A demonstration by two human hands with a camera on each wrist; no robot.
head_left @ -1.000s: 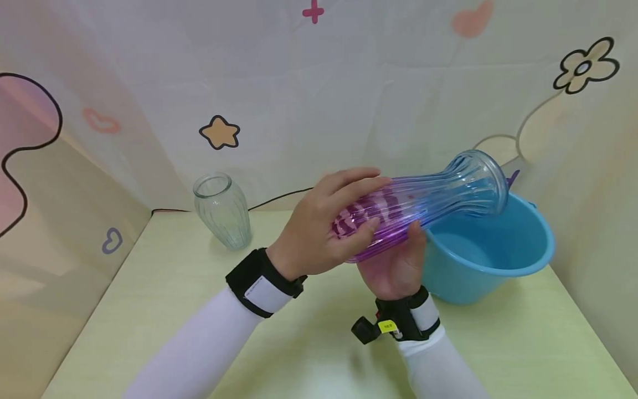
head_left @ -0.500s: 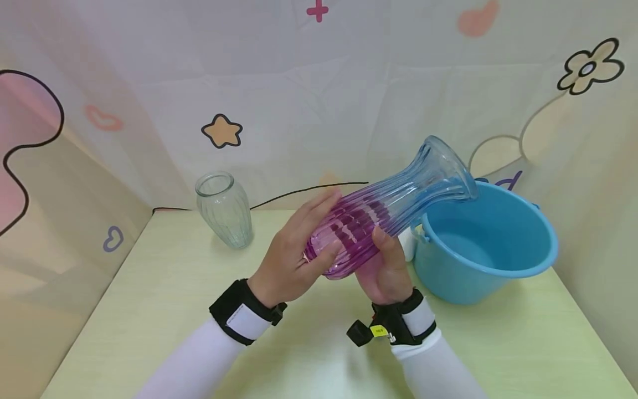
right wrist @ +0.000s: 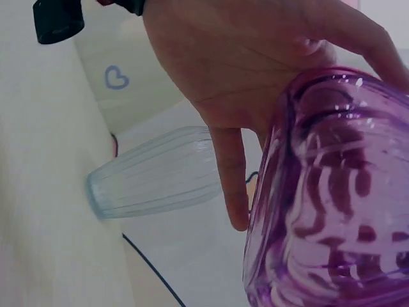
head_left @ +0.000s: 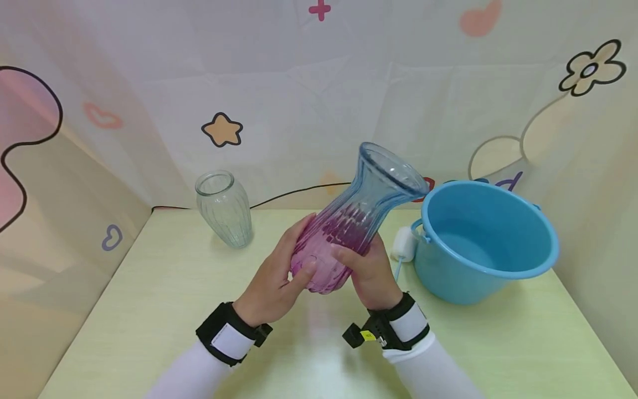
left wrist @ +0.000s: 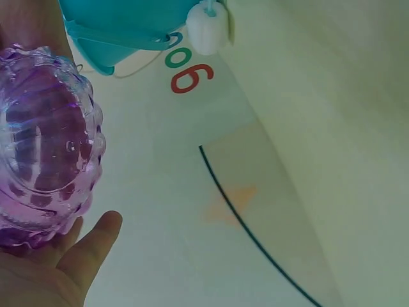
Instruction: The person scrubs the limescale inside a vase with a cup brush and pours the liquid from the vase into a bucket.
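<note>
Over the pale green table [head_left: 164, 310], both hands, left hand [head_left: 271, 280] and right hand [head_left: 369, 274], clasp the purple vase [head_left: 344, 233], now tipped nearly upright beside the blue bucket [head_left: 485, 244], away from pouring.

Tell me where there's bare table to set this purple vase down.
Bare table runs along the left edge in front of the clear vase, and along the near edge right of your right hand. It's crowded around the blue bucket and its white handle grip.

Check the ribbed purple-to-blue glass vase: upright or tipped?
Tipped. The ribbed purple-to-blue glass vase leans with its flared mouth up and right, toward the blue plastic bucket, base gripped by left hand and right hand.
</note>
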